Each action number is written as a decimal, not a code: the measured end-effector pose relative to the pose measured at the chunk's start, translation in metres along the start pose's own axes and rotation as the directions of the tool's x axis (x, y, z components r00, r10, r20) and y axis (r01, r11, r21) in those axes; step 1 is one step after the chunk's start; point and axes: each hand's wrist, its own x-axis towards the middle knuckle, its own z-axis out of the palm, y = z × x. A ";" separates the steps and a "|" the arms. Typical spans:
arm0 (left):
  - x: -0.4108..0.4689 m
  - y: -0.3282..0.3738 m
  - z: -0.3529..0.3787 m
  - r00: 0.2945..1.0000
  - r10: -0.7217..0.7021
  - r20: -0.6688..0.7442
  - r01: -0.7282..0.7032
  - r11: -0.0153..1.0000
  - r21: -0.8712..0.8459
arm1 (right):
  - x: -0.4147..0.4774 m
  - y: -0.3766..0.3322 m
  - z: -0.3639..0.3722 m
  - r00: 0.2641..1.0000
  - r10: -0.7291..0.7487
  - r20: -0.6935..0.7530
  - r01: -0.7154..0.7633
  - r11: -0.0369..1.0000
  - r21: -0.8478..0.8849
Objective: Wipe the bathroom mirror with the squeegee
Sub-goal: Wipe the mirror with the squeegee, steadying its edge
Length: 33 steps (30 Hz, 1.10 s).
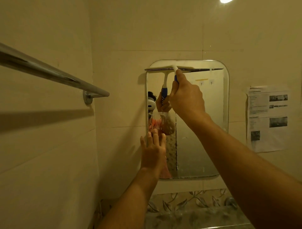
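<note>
A rounded rectangular mirror [202, 143] hangs on the tiled wall. My right hand [186, 96] grips the blue and white handle of the squeegee [170, 67], whose white blade lies flat across the mirror's top edge. The handle is mostly hidden inside my fist; its reflection shows in the glass. My left hand [153, 152] presses with straight, spread fingers against the mirror's lower left edge. A wet, droplet-covered strip runs down the left part of the glass, while the right part looks smooth.
A chrome towel bar [54, 73] juts from the left wall at upper-arm height. A printed paper sheet [268, 119] is stuck to the wall right of the mirror. Leaf-patterned tiles [188, 206] run below the mirror. A ceiling light [226, 1] glares at top right.
</note>
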 end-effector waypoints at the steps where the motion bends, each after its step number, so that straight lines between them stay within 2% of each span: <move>1: 0.000 0.000 0.001 1.000 0.000 -0.005 0.000 1.000 0.007 | -0.007 0.001 0.000 1.000 0.001 0.004 -0.001 1.000 -0.005; 9: -0.001 0.002 -0.001 1.000 -0.010 0.009 0.010 1.000 0.013 | -0.080 0.025 0.010 0.993 0.041 0.110 -0.037 0.999 -0.038; 13: -0.002 0.003 -0.001 1.000 -0.012 -0.014 0.011 0.997 -0.076 | -0.114 0.030 0.014 0.981 0.080 0.178 -0.073 0.996 -0.042; 20: -0.004 0.003 -0.006 0.999 0.015 0.030 -0.016 1.000 0.012 | -0.131 0.043 0.004 0.962 0.079 0.262 -0.081 0.997 -0.005; 24: -0.004 0.004 -0.011 1.000 0.003 0.016 -0.003 1.000 -0.011 | -0.093 0.043 -0.015 0.990 0.015 0.142 -0.026 0.997 0.075; 29: -0.004 0.002 -0.009 0.999 0.004 0.040 -0.005 1.000 0.027 | -0.014 0.027 -0.036 0.999 0.027 -0.046 -0.023 0.995 0.099; 33: -0.003 0.001 -0.007 0.999 -0.008 0.033 0.007 0.999 0.031 | 0.029 0.017 -0.037 0.996 0.064 -0.063 -0.060 0.997 0.054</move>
